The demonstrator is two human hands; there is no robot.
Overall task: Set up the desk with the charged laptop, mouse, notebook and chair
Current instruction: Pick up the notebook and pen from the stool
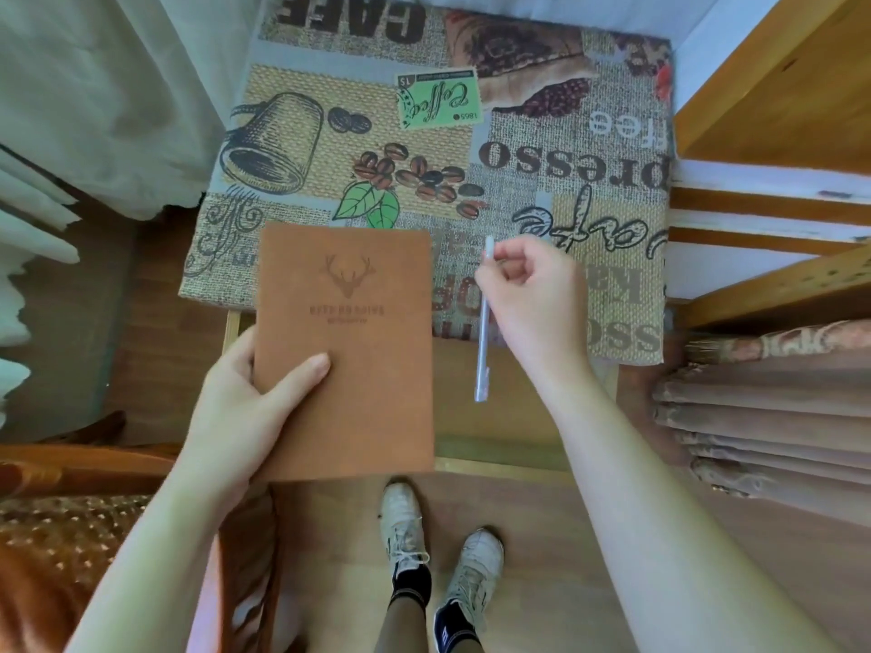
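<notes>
Holding brown notebook (346, 351) in left hand (245, 402), thumb clamped on cover; right hand (532, 299) pinching pen (484, 332). Lower notebook flat, square to desk (589, 148) edge.

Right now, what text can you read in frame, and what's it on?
All legible print sits upside down on the tablecloth:
"CAFE", top edge, partly cut off.
"Coffee", "1$" and "1865" on the green stamp.
"free", right side.
"presso", right side, first letters cut off.
"Cafe" in script, right of centre.
More large letters near the right hand, partly covered, unreadable.
Notebook in the left hand: two embossed lines under a deer head, too blurred to read.
</notes>
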